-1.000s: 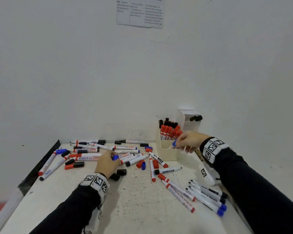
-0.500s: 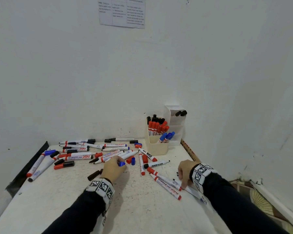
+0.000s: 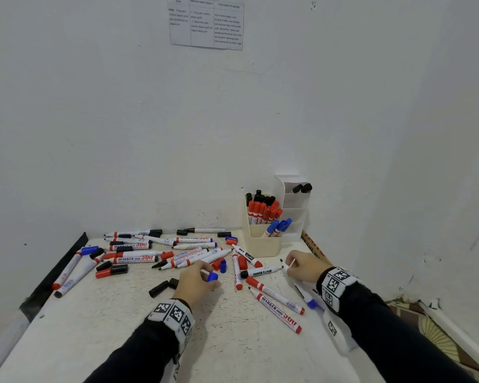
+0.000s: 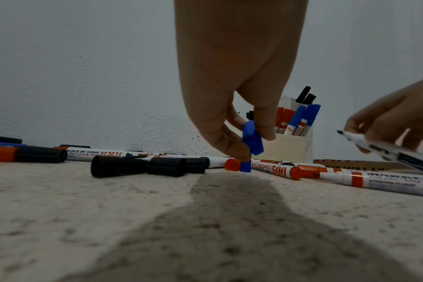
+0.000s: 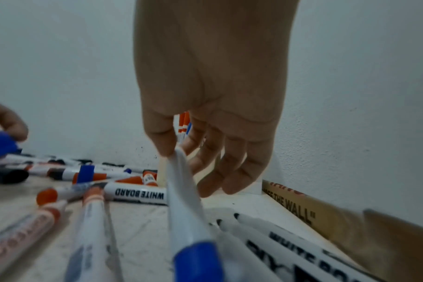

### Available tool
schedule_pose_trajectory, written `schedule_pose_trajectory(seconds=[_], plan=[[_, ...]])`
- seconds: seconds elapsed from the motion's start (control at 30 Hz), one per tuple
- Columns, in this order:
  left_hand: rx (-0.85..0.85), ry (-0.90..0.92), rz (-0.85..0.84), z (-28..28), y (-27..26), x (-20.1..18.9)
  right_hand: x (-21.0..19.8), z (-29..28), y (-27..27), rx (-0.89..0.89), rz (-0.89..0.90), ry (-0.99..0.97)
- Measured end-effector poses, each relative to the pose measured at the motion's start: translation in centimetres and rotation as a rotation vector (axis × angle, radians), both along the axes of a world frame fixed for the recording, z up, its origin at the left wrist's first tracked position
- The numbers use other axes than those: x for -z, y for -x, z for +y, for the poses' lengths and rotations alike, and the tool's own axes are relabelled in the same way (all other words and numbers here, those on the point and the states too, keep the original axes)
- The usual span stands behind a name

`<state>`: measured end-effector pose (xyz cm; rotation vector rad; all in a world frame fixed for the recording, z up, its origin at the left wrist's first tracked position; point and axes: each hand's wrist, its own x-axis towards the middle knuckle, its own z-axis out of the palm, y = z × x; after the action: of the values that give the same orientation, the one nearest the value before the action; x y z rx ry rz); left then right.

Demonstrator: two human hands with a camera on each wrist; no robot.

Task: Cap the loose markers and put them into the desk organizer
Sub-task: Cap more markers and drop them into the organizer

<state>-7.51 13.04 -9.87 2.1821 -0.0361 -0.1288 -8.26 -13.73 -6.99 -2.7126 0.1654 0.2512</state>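
My left hand (image 3: 204, 274) pinches a loose blue cap (image 3: 213, 276) just above the table, seen close in the left wrist view as the blue cap (image 4: 252, 141) between thumb and fingers. My right hand (image 3: 290, 265) pinches an uncapped white marker with a blue end (image 5: 185, 206) near its tip, lifted at a slant over the markers at the right. The cream desk organizer (image 3: 260, 246) stands at the back right with several red, black and blue capped markers in it. Many loose markers (image 3: 134, 258) and caps lie across the table.
A white organizer (image 3: 293, 214) stands against the wall behind the cream one, with two black markers. Loose black caps (image 3: 163, 287) lie left of my left hand. A cardboard strip (image 3: 314, 246) runs along the table's right edge. The table (image 3: 233, 349) is bare in front.
My right hand has come from the organizer down to the markers at the right and lifted one. My left hand has kept the blue cap and drawn slightly nearer.
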Motion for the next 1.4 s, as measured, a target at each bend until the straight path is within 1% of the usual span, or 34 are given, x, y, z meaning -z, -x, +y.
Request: schedule_pose_trajectory(seconds=[0.13, 0.2, 0.27, 0.33, 0.53, 0.67, 0.73, 0.83, 0.93, 1.03, 1.17, 1.23, 1.33, 1.4], plan=[[-0.008, 0.006, 0.006, -0.1, -0.1, 0.3, -0.7, 0.6, -0.4, -0.048, -0.09, -0.165], [-0.001, 0.003, 0.0, -0.1, -0.1, 0.3, -0.8, 1.2, -0.5, -0.095, -0.125, -0.254], [0.022, -0.01, -0.02, -0.1, -0.1, 0.3, -1.0, 2.2, -0.6, -0.163, -0.157, -0.303], [0.059, -0.024, -0.041, 0.0, -0.1, 0.4, -1.1, 3.4, -0.8, -0.245, -0.178, -0.284], [0.127, -0.012, -0.074, 0.7, 0.0, 0.1, -0.8, 7.5, -1.3, -0.43, -0.103, -0.183], [0.165, -0.006, -0.088, 1.6, 0.3, -0.1, -0.1, 9.5, -1.6, -0.483, -0.052, -0.178], [0.169, 0.007, -0.089, 2.1, 0.4, -0.1, 0.1, 10.1, -1.8, -0.514, -0.05, -0.146], [0.137, 0.072, -0.061, 2.7, 0.3, 0.0, 0.3, 11.0, -1.9, -0.559, -0.058, -0.115], [0.134, 0.125, -0.026, 3.1, 0.3, 0.0, 0.4, 11.9, -1.8, -0.525, -0.054, -0.18], [0.129, 0.213, -0.005, 3.4, 0.3, 0.0, 0.5, 12.7, -1.8, -0.557, -0.016, -0.222], [0.052, 0.374, 0.018, 3.7, 0.4, -0.1, 0.7, 13.3, -1.4, -0.586, 0.025, -0.315], [0.012, 0.429, 0.002, 3.7, 0.2, -0.1, 0.8, 13.8, -1.2, -0.585, 0.035, -0.363], [-0.015, 0.484, -0.005, 3.5, 0.2, -0.5, 0.9, 15.0, -1.1, -0.588, -0.044, -0.376], [0.013, 0.52, 0.077, 3.2, 0.3, -0.9, 0.6, 15.5, -1.1, -0.519, -0.104, -0.441]])
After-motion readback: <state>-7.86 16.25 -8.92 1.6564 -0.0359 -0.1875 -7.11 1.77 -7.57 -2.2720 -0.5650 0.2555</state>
